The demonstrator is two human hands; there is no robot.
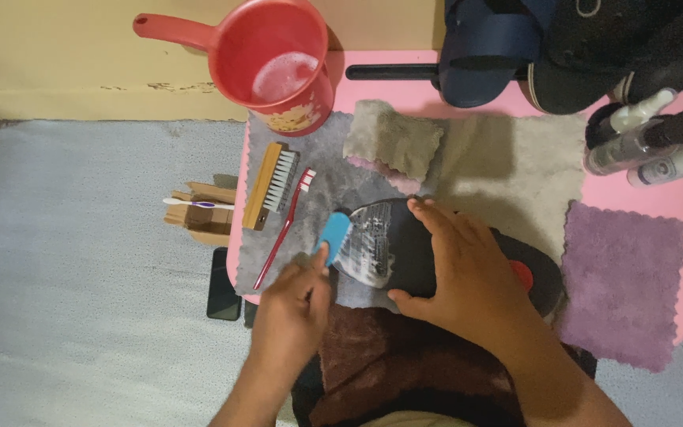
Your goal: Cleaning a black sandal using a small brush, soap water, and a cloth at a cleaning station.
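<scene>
Landmark: the black shoe (413,253), lying sole-up on the grey cloth (318,158) that covers the near part of the pink table (650,194).
Shoe state: the toe end of its sole is white with foam; the heel end, with a red round patch (522,274), looks dry.
Left hand: the left hand (290,312), just left of the shoe, is clenched around a blue brush (332,236), whose head touches the foamy toe end.
Right hand: the right hand (464,273) lies spread flat over the middle of the shoe, thumb hooked under the near edge, pinning it down.
Doing it well: in my judgement short strokes along the sole grooves suit best, with the flat hand pressing firmly so the shoe does not slide on the damp cloth.
Foam: it seems wise to work from the toe toward the heel, so that lather is carried onto the dry part.
Water: a red dipper (278,59) holding sudsy water stands beyond the shoe to its left, within reach for a re-dip.
Spare tools: a wooden brush (270,184) and a red toothbrush (286,228) lie left of the shoe.
Cloths: a folded grey towel (393,138) sits just beyond the shoe; a purple cloth (622,285) lies to its right.
Risk: the foam may drip off the sole onto the brown cloth (381,356) nearest the person.
</scene>
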